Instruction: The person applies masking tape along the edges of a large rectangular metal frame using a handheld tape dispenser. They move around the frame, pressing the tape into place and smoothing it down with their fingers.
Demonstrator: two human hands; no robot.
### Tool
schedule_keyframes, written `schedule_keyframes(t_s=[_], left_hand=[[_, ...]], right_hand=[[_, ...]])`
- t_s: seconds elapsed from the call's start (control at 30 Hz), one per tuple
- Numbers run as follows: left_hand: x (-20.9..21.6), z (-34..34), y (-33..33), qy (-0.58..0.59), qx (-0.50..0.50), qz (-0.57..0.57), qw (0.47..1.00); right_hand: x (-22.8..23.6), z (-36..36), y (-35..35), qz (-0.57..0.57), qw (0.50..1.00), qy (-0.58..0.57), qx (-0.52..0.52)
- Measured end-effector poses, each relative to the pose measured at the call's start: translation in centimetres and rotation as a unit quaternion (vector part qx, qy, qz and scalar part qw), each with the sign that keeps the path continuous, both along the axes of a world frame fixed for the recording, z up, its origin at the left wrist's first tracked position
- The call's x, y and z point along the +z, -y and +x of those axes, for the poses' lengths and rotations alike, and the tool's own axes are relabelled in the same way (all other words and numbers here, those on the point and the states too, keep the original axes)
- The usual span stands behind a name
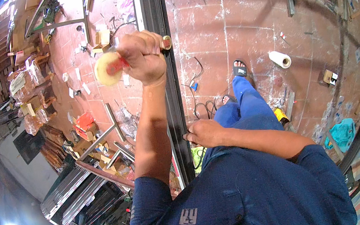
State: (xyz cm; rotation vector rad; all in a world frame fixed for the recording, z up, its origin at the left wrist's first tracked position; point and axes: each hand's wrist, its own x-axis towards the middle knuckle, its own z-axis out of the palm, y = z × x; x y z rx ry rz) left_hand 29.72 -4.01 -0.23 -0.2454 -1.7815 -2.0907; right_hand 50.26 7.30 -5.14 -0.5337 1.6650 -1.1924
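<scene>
My left hand (142, 57) is raised over a long black metal bar (172, 95), its fingers wrapped round a mallet. The mallet's pale round head (107, 69), with red beside it, sticks out to the left of the fist. A round wooden-looking end (165, 42) shows on the other side, above the bar. Lower down, my right hand (203, 133) rests at the bar's right edge, with curled fingers gripping that edge. The undersides of its fingers are hidden.
On the tiled floor lie a white roll (280, 59), a dark cable (199, 70), a yellow bottle (281, 116) and a turquoise bag (342, 135). Stacked metal profiles (82, 200) and open frames fill the left. An orange-red box (84, 125) stands among clutter.
</scene>
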Motion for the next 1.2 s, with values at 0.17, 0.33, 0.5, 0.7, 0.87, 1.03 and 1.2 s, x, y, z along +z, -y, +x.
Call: schedule_keyframes(t_s=[0.17, 0.33, 0.5, 0.7, 0.87, 1.03, 1.2], left_hand=[[0.6, -3.2, -1.5, -0.009, 0.004, -0.003, 1.000], [0.0, -7.4, -1.4, -0.002, -0.048, 0.188, 0.981], [5.1, -5.7, -2.2, 0.057, 0.055, 0.078, 0.994], [9.9, 18.0, 1.9, 0.268, -0.028, 0.051, 0.962], [6.3, 33.9, 0.6, 0.564, 0.111, -0.108, 0.811], [3.3, 40.0, -1.8, 0.532, 0.162, -0.361, 0.749], [-0.6, 42.1, -2.8, 0.475, 0.238, -0.412, 0.740]], right_hand=[[0.4, -0.5, -0.1, 0.011, 1.000, 0.010, 0.010], [0.3, -0.4, -0.2, -0.012, 0.999, -0.017, 0.041], [0.3, -0.2, -0.3, -0.018, 0.999, -0.024, -0.028], [-1.4, -1.9, 0.7, -0.068, 0.982, 0.104, -0.141], [-4.0, -7.4, 0.1, -0.107, 0.963, 0.163, -0.184], [-1.5, -14.3, -1.1, -0.087, 0.964, 0.163, -0.191], [-0.3, -21.6, -2.1, -0.082, 0.952, 0.165, -0.244]])
